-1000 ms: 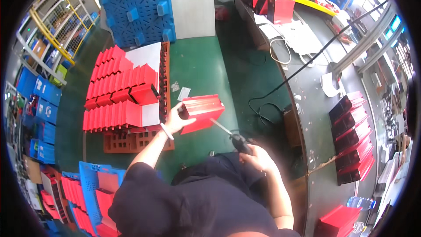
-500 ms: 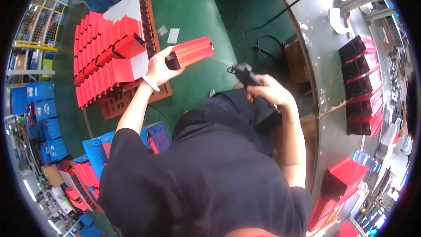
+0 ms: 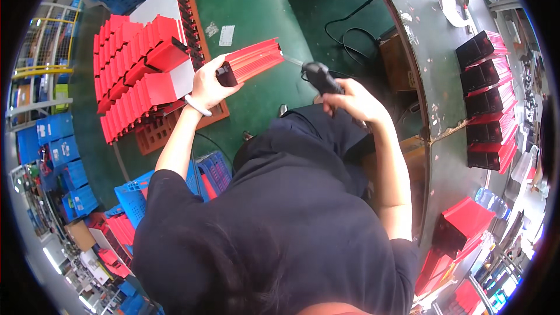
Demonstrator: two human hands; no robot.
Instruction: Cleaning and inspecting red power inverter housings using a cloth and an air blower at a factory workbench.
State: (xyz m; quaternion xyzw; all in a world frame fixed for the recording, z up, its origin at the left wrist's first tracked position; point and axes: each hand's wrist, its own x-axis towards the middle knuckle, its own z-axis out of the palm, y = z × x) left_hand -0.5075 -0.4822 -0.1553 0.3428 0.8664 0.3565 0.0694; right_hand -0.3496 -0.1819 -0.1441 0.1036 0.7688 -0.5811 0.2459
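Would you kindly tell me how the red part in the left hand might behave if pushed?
The red part is probably stiff, since its ridged sides look straight. It seems fairly light, as the left hand holds it up by one end.

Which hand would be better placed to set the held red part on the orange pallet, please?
Probably the left hand: it grips the red part and is nearer the orange pallet. The right hand holds a black tool farther off, so it seems less free.

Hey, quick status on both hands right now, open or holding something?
Left hand: closed, holding a red part by its black end.
Right hand: closed, holding a black tool with a thin shaft.
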